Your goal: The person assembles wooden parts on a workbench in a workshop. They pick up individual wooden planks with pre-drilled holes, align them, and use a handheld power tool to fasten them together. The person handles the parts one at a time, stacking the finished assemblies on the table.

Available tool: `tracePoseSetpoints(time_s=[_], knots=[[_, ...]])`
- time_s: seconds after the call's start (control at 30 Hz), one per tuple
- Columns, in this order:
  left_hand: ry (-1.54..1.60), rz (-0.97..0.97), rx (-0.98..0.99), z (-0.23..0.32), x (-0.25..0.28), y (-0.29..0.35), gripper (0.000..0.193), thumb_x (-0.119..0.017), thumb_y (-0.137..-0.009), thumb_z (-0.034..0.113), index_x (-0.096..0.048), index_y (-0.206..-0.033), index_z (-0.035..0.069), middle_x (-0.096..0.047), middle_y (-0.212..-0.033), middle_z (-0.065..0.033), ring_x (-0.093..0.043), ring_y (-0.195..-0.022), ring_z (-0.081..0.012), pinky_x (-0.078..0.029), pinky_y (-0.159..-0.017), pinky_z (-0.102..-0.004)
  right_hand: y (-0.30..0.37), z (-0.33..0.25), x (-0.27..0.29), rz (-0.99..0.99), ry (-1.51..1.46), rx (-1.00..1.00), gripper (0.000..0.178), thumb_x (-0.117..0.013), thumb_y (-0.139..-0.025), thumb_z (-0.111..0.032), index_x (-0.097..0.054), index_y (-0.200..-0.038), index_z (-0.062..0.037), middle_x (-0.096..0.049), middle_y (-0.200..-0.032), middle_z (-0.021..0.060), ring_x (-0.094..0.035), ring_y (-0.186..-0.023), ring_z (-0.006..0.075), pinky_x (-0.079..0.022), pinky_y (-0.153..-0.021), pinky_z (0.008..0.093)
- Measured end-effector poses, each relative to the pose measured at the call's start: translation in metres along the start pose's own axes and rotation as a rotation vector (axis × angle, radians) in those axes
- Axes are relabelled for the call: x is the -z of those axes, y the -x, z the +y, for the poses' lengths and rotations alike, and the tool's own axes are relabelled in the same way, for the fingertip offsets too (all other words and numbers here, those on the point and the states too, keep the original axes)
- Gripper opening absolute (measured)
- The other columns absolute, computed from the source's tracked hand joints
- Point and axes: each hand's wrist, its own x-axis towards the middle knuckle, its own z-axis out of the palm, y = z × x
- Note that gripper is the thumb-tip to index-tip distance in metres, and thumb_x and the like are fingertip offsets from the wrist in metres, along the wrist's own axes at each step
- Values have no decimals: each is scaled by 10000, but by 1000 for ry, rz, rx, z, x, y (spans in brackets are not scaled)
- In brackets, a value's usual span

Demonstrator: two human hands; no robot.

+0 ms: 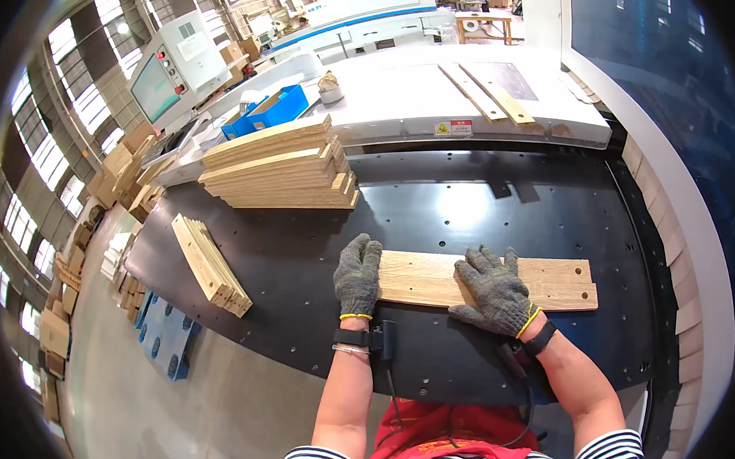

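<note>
- At six o'clock of the head view, just off centre, the left hand, in a grey glove with yellow cuff edging, stands against the left end of two wooden boards; its fingers are extended together, unclenched.
- Four o'clock: the two boards lie flat, long edges together, on a black worktable; their right ends are staggered, and each shows a dark hole near that end.
- Four o'clock, over the boards: the right hand, gloved alike, lies palm down with fingers spread across both pieces; grip released, contact from above.
- Six and four o'clock: black straps encircle both wrists.
- Nine o'clock: a small stack of narrow boards lies on the worktable, angled.
- Ten o'clock: a taller stack of boards sits near the worktable's far edge, ends uneven.
- Eleven o'clock: blue bins rest on a white machine surface.
- Between one and two o'clock: two wooden strips lie apart on that surface.
- Eight o'clock: a blue pallet lies on the floor.
</note>
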Motion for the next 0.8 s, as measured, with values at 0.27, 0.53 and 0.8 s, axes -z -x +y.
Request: tracePoseSetpoints(time_s=[0.27,0.53,0.8], knots=[[-52,174,-348,27,-5,3,405,-800,-954,283,-721,-1258,27,-744,-1213,-138,-701,-1129,-263,-538,-1020,-387,-3,4,1,-12,-4,37,831,-708,-851,-667,-591,-1419,-72,-520,-1499,212,-444,-1454,425,-264,-1147,731],[439,-455,-72,35,-62,18,271,-757,-992,199,-737,-1209,37,-763,-1081,-72,-694,-975,-144,-568,-848,-297,-3,6,-3,23,7,54,848,-706,-843,-681,-585,-1420,-71,-533,-1493,228,-479,-1422,443,-273,-1132,737],[82,-418,-487,32,-59,14,310,-745,-934,325,-787,-1104,69,-764,-1036,-145,-717,-993,-337,-551,-906,-445,-4,1,-3,10,-24,53,882,-734,-829,-667,-574,-1439,-51,-538,-1495,241,-485,-1426,455,-238,-1159,748]])
